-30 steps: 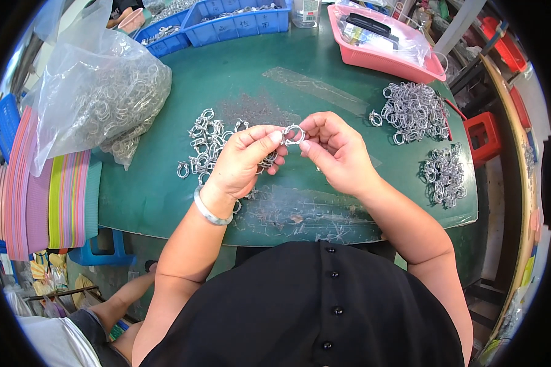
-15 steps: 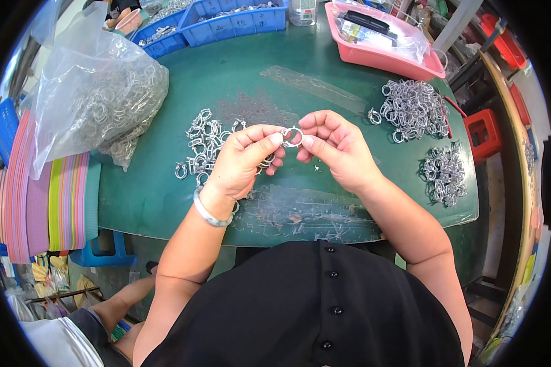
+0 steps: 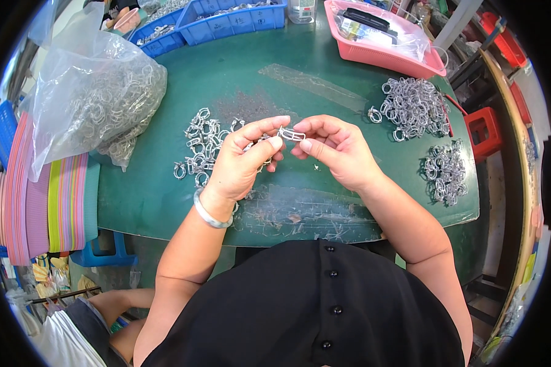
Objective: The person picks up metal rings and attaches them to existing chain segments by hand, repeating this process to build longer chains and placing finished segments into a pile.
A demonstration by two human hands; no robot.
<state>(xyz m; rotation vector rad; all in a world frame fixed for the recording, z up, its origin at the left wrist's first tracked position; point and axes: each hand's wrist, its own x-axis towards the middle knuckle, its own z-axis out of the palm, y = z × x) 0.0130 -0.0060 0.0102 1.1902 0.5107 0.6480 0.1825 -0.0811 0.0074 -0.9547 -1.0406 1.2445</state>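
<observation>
A silvery ring-shaped hose clamp [image 3: 292, 134] is pinched between my two hands above the green table, its slotted band turned side-on. My left hand [image 3: 243, 160] has thumb and forefinger at the clamp's left end, and more metal rings show partly under its curled fingers. My right hand [image 3: 340, 153] grips the other end between thumb and fingertips. Beside my left hand lies a loose pile of similar clamps [image 3: 199, 144], partly covered by that hand. Two more heaps of clamps, a larger one [image 3: 413, 107] and a smaller one [image 3: 446, 174], rest at the right.
A clear plastic bag full of clamps [image 3: 113, 92] stands at the left of the green table [image 3: 226, 67]. Blue bins [image 3: 232, 27] and a pink basket [image 3: 386, 58] line the far side. A red stool [image 3: 483, 134] is at the right; another person's leg [image 3: 125, 300] shows lower left.
The clamp between my fingers has turned from showing its round opening to showing its slotted side. Both hands stay in nearly the same place. The other person's leg at lower left has shifted.
</observation>
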